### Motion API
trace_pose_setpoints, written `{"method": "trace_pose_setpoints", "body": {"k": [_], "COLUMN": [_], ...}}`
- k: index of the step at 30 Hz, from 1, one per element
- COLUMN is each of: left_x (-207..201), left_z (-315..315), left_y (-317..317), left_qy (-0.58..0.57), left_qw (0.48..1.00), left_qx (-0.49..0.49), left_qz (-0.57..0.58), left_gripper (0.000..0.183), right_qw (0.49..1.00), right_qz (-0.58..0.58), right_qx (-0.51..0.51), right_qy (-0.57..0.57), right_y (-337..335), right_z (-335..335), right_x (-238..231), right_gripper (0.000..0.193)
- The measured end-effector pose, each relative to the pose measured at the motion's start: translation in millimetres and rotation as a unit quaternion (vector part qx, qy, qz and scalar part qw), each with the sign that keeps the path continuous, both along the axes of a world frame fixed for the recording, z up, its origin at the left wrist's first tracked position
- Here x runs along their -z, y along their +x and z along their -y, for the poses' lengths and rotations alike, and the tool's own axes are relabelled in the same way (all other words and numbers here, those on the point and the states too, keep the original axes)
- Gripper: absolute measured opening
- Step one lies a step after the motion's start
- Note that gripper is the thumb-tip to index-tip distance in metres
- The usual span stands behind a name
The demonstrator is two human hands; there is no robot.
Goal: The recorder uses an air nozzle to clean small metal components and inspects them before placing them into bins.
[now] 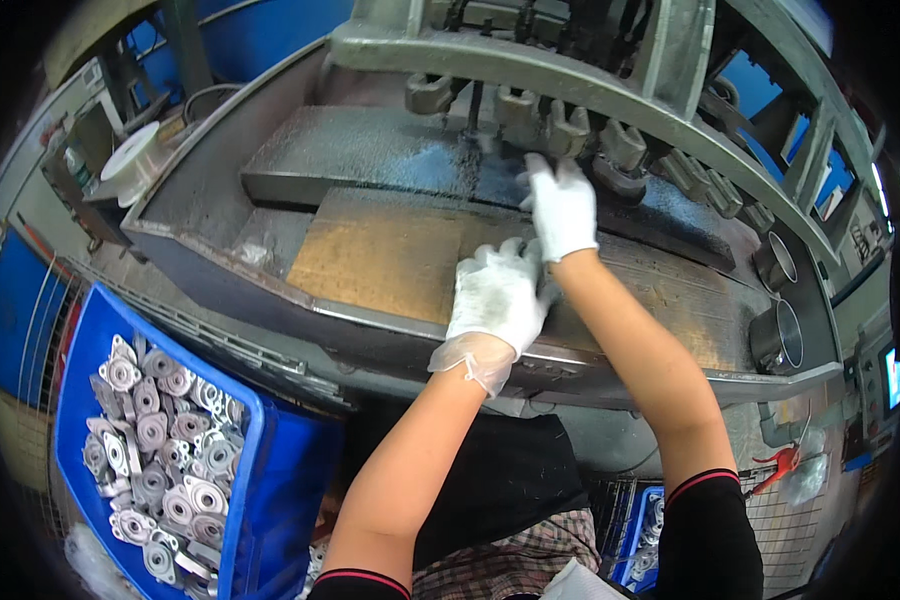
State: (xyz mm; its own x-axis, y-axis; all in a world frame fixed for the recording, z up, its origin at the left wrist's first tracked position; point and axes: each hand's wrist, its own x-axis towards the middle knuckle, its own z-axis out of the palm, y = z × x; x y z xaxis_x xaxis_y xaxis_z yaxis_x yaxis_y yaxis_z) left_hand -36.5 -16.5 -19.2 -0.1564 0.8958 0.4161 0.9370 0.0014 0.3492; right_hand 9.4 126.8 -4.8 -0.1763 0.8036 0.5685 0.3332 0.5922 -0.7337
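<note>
Both my hands wear white work gloves. My left hand (498,292) is over the tan board (380,255) near the tray's front edge, back up, with its thumb apart from the fingers; a clear film glove shows at its wrist. Farther forward, my right hand (564,208) reaches to the dark, dusty slab (370,150), below a row of metal castings (568,130) on the machine. Its fingers are apart and slightly blurred. No part shows in either hand, though the undersides of both are hidden.
A blue bin (255,440) of metal flange castings (152,432) stands at the lower left. Two metal cups (776,335) sit at the tray's right end. A heavy steel crossbar (530,72) spans above the slab. A white spool (133,165) stands left; a red-handled tool (778,465) hangs right.
</note>
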Motion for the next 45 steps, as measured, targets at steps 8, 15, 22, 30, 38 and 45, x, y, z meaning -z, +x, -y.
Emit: {"method": "trace_pose_setpoints", "body": {"k": [8, 15, 22, 30, 38, 45], "left_x": [-11.9, -20.6, -10.5, -81.1, -27.7, -85.9], "left_z": [-2.6, 0.2, -2.1, 7.0, -12.0, -3.2], "left_y": [10.2, 13.6, 13.1, 12.4, 24.2, 23.2], "left_qy": [-0.036, -0.04, -0.02, 0.186, -0.117, -0.13], "left_qw": [0.999, 0.999, 0.999, 0.976, 0.986, 0.984], "left_qx": [0.014, 0.017, 0.019, 0.097, 0.031, 0.068], "left_qz": [0.001, -0.001, -0.027, -0.051, -0.118, -0.099], "left_gripper": [0.043, 0.047, 0.043, 0.046, 0.062, 0.055], "right_qw": [1.0, 0.978, 0.976, 0.903, 0.923, 0.944], "right_qz": [-0.012, -0.141, -0.043, 0.221, 0.191, 0.138], "right_qx": [0.001, -0.071, 0.207, 0.343, 0.334, 0.3], "right_qy": [0.001, -0.138, 0.048, 0.137, -0.025, 0.023], "right_y": [-12.0, 116.1, 323.9, 490.7, 534.4, 536.5], "right_z": [-26.7, 26.8, 73.9, 89.5, 110.6, 126.3], "right_x": [-1.2, -40.2, -40.6, -26.8, -23.2, -35.5], "right_gripper": [0.04, 0.033, 0.023, 0.025, 0.043, 0.037]}}
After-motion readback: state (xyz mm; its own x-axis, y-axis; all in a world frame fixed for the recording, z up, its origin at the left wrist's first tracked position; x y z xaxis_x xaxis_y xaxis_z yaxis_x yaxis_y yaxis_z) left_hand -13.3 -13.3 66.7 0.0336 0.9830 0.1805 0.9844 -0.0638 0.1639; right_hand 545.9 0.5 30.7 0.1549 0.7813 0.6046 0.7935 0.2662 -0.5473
